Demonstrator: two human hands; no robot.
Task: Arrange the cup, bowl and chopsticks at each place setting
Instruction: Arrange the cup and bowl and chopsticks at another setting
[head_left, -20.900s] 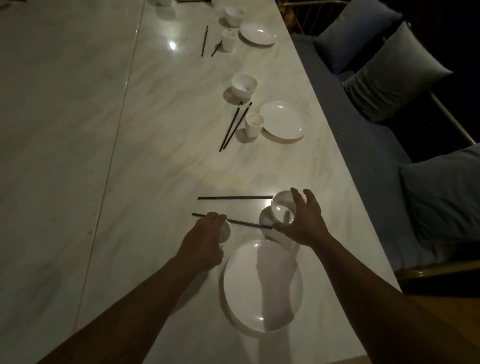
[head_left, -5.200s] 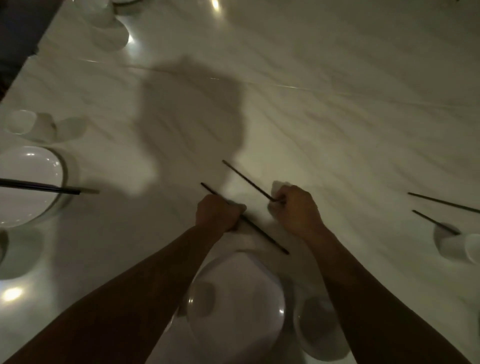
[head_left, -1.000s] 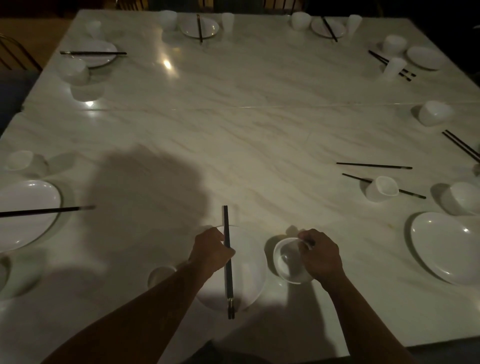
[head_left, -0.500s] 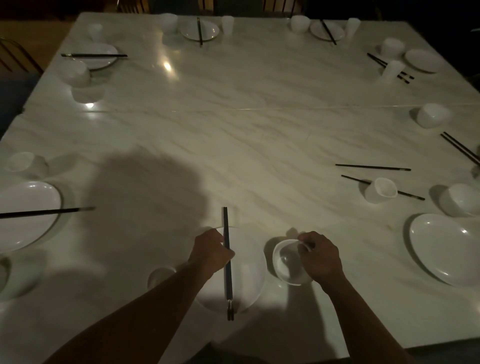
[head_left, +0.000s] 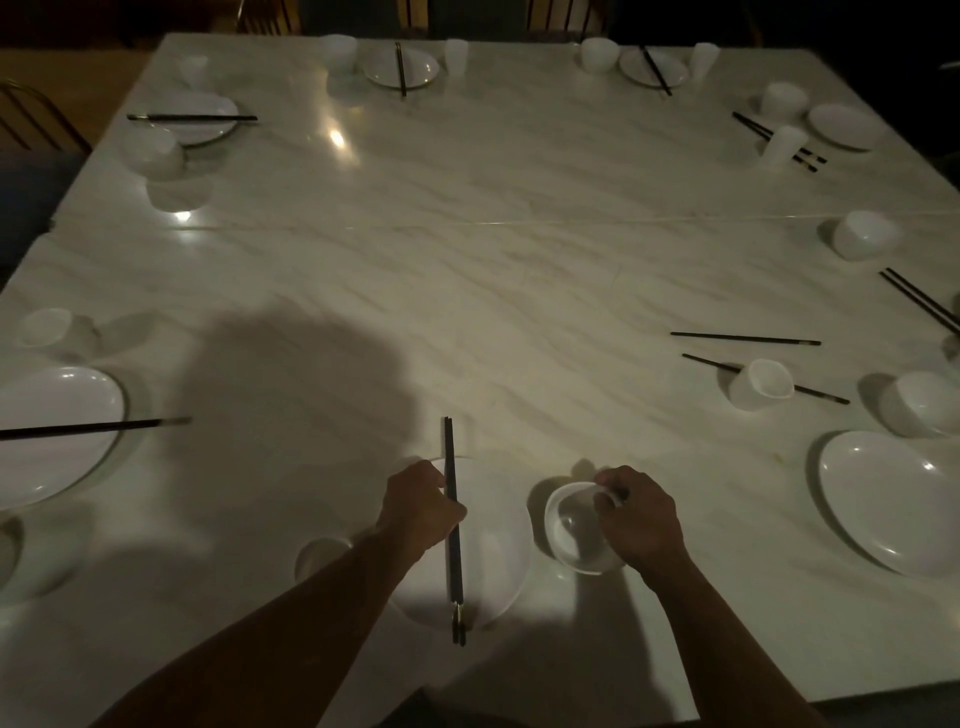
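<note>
Head view. Left hand (head_left: 420, 512): fingers pinched on chopsticks (head_left: 452, 525), paired, lying across plate (head_left: 493, 551) at near edge of surface (head_left: 519, 270). Right hand (head_left: 636, 517): gripping rim of bowl (head_left: 574, 530), just right of plate. Cup (head_left: 319, 556): left of plate, untouched.

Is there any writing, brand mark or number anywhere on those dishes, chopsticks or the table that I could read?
None: no readable text shows anywhere.
The plates, bowl and cups look plain white.
The chopsticks are dark, with pale bands near one end but no legible marks.
The marble table shows only veining and light glare.
</note>
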